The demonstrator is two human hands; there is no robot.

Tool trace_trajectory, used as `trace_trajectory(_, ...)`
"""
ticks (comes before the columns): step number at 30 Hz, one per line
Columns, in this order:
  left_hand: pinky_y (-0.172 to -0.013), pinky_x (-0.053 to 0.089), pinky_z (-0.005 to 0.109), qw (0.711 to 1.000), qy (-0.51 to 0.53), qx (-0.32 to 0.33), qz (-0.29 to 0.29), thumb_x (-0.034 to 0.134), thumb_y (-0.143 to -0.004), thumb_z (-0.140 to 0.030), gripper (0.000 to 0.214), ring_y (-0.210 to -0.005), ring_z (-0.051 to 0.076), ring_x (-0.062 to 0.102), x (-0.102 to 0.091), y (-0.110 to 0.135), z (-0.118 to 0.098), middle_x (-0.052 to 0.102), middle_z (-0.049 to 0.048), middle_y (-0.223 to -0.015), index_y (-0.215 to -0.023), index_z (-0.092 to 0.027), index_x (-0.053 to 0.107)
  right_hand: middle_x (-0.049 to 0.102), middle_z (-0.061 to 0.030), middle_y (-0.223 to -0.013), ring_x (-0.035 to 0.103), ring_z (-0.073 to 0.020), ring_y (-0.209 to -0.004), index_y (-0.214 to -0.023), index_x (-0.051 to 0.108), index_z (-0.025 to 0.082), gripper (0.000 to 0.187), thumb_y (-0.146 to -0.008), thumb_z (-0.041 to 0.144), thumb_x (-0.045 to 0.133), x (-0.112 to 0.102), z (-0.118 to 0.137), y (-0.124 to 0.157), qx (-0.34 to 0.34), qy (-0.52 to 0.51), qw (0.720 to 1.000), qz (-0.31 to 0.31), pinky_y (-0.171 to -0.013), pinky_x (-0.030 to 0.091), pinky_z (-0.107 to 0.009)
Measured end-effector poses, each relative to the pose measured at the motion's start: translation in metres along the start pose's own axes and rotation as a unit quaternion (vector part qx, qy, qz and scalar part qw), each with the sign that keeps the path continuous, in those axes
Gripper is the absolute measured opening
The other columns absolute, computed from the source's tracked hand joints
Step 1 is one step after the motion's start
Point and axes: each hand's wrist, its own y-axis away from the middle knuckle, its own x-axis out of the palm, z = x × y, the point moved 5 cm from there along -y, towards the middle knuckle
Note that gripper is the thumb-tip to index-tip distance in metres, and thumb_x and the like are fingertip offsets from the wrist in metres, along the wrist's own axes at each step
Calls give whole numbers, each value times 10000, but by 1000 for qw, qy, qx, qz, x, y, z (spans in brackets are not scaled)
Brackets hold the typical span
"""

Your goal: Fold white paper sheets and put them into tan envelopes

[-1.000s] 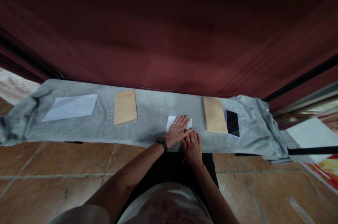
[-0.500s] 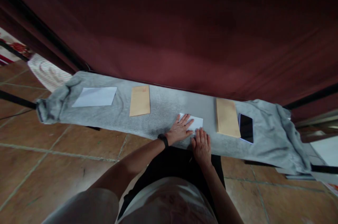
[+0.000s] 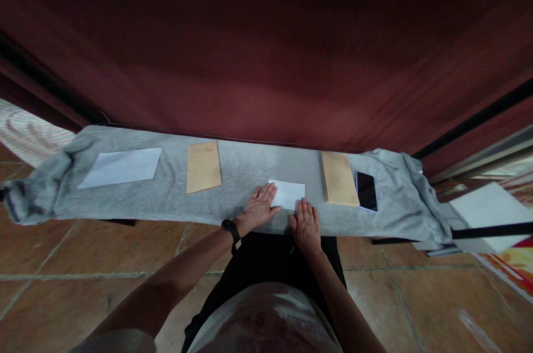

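Note:
A small white folded-looking paper (image 3: 288,194) lies flat on the grey cloth in front of me. My left hand (image 3: 259,208), with a dark band at the wrist, rests flat at the paper's left edge, fingers stretched out. At its lower right corner lies my right hand (image 3: 307,226), fingers extended, the tips touching or just beside the paper. To the right is a stack of brown envelopes (image 3: 339,178). A single brown envelope (image 3: 204,167) lies to the left, and farther left a larger white sheet (image 3: 121,167).
A phone (image 3: 366,191) lies right of the envelope stack. The narrow surface is covered by a wrinkled grey cloth (image 3: 245,159), bunched at both ends. A dark red curtain (image 3: 266,75) hangs behind it. Black bars (image 3: 491,230) run at the sides, above a tiled floor (image 3: 125,253).
My left hand has slid left off the middle of the small paper to its left edge, uncovering more of it. My right hand stays at the lower right corner. The view has shifted.

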Motion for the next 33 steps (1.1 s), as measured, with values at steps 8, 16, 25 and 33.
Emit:
trace_trajectory(8,-1178,331,450,997,-53,37,32,424,-1002,-305,509,-1437,299,408,-5,0,-18,456,262,-1501,-1416,-14,479,450,-237,-1515,395,-318,-1430,-1500,398,38,541,-1046,331,397,-1,3,0,-7,6,1000,-30,-1173,287,-521)
trace_trajectory(16,-1091,443,457,996,-30,70,47,412,-858,25,508,-1335,297,532,-14,-6,-43,557,272,-1392,-1344,-37,544,524,-208,-1461,429,-294,-1397,-1433,486,67,487,-1021,321,435,1,-6,-7,10,-37,999,-22,-1160,317,-504)
trace_trajectory(25,-847,552,398,999,45,-26,2,423,-887,-22,354,-981,291,708,-41,-26,-44,710,220,-1091,-1124,-92,677,500,-170,-1491,465,-275,-1385,-1491,426,153,567,-970,375,445,0,-37,-13,164,-297,940,-44,-1119,412,-487)
trace_trajectory(33,-728,573,310,637,681,-303,-197,643,-842,-352,251,-777,184,710,-27,-11,-29,735,67,-866,-973,-140,676,752,-137,-1029,733,-251,-874,-1194,658,154,568,-919,621,487,7,-22,-20,307,-598,741,12,-742,602,-386)
